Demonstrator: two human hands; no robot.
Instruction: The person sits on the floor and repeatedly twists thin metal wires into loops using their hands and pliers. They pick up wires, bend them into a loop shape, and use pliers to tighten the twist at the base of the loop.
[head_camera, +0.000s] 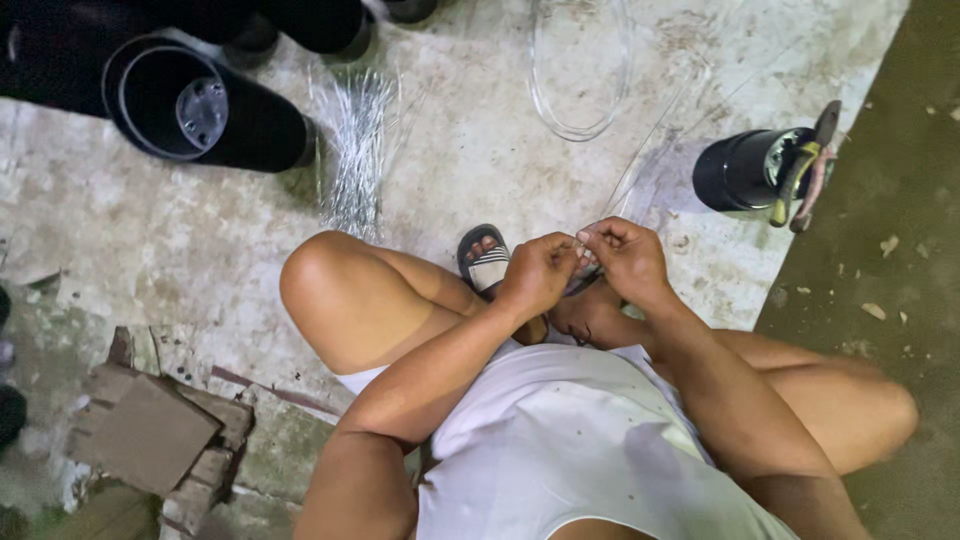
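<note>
A seated person's left hand (537, 272) and right hand (626, 256) pinch a thin wire (640, 165) together above a sandal (485, 257); wire bundle (355, 150), black pots (200, 105) and pliers (805, 165) lie on concrete

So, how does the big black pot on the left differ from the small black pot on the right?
The big black pot is larger and lies with its open mouth showing its inside. The small black pot is smaller, and pliers rest on its end. Both are black, round, and lie on their sides on the concrete floor.
</note>
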